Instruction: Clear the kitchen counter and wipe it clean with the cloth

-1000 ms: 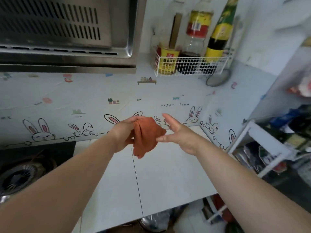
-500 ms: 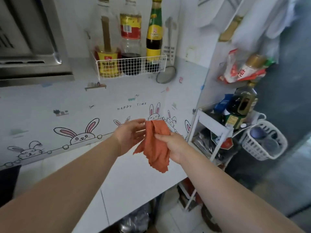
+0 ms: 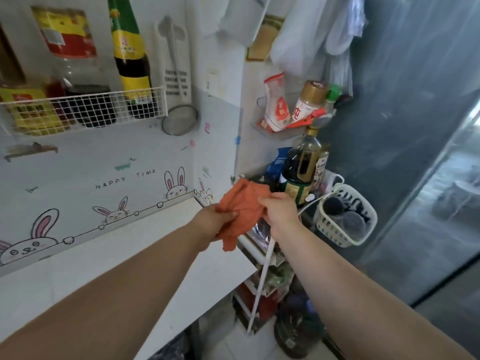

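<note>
An orange cloth (image 3: 241,209) hangs crumpled in the air over the right end of the white counter (image 3: 135,253). My left hand (image 3: 211,223) grips its lower left part. My right hand (image 3: 279,210) pinches its upper right edge. Both hands are held together just past the counter's right edge, in front of a white storage rack (image 3: 259,252). The counter surface in view is bare.
A white wire basket (image 3: 85,113) on the wall holds three sauce bottles. A strainer (image 3: 180,119) hangs beside it. The rack at the right carries dark bottles (image 3: 302,165) and a white plastic basket (image 3: 345,216). A large oil jug (image 3: 298,328) stands on the floor.
My view and both hands have swung right, from mid-counter to the counter's right end by the rack. My right hand, open a second ago, has taken hold of the cloth.
</note>
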The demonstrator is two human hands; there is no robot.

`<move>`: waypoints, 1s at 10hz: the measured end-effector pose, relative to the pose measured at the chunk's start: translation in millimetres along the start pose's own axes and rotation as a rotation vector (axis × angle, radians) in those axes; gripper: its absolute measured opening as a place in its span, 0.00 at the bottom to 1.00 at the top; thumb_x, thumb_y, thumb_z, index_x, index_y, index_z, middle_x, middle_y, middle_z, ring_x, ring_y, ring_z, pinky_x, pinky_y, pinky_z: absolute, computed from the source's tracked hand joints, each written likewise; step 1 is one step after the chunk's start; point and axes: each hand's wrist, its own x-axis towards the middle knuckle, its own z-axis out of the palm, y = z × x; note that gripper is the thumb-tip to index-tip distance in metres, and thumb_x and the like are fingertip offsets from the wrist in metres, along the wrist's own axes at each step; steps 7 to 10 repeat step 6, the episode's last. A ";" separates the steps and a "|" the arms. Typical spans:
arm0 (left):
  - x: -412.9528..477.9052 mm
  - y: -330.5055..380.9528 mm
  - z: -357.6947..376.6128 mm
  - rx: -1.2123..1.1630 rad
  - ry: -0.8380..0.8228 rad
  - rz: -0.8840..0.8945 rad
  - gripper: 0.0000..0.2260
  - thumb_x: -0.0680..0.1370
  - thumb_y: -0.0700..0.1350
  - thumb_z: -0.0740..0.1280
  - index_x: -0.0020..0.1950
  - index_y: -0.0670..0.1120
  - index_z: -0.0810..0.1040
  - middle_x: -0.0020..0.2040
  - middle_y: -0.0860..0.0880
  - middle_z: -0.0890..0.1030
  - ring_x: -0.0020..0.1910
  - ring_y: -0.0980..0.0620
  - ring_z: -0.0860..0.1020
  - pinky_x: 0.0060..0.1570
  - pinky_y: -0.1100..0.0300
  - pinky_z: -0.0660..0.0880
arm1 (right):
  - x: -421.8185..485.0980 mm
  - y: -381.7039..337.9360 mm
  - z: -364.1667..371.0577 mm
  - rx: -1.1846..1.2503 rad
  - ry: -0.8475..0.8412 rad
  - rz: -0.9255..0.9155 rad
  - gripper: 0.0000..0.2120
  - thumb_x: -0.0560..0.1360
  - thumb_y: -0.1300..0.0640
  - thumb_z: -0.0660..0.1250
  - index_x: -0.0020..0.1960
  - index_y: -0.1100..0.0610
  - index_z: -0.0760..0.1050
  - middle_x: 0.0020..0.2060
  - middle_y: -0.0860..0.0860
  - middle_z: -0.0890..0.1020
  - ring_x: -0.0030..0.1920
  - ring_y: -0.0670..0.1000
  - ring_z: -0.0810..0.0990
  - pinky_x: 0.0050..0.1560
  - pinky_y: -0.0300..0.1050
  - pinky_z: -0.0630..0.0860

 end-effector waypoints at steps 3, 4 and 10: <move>80.8 12.9 58.4 0.148 0.186 0.086 0.15 0.75 0.44 0.69 0.60 0.47 0.73 0.57 0.41 0.80 0.52 0.41 0.80 0.51 0.48 0.79 | 65.3 -4.3 -50.4 -0.826 0.155 -0.464 0.10 0.78 0.57 0.62 0.57 0.58 0.75 0.49 0.54 0.81 0.51 0.54 0.79 0.48 0.44 0.72; 91.4 5.9 67.4 0.306 0.107 0.018 0.21 0.77 0.45 0.66 0.69 0.45 0.66 0.63 0.42 0.76 0.58 0.41 0.77 0.56 0.47 0.76 | 77.0 9.4 -55.9 -1.380 0.065 -0.398 0.24 0.78 0.39 0.56 0.56 0.57 0.77 0.56 0.56 0.77 0.60 0.58 0.73 0.58 0.54 0.71; 93.3 -1.1 68.7 0.440 0.043 -0.077 0.27 0.77 0.46 0.65 0.73 0.43 0.60 0.70 0.44 0.68 0.67 0.44 0.69 0.59 0.57 0.67 | 85.8 11.4 -49.4 -1.682 -0.092 -0.464 0.27 0.75 0.36 0.57 0.58 0.57 0.77 0.61 0.56 0.73 0.64 0.58 0.66 0.64 0.55 0.61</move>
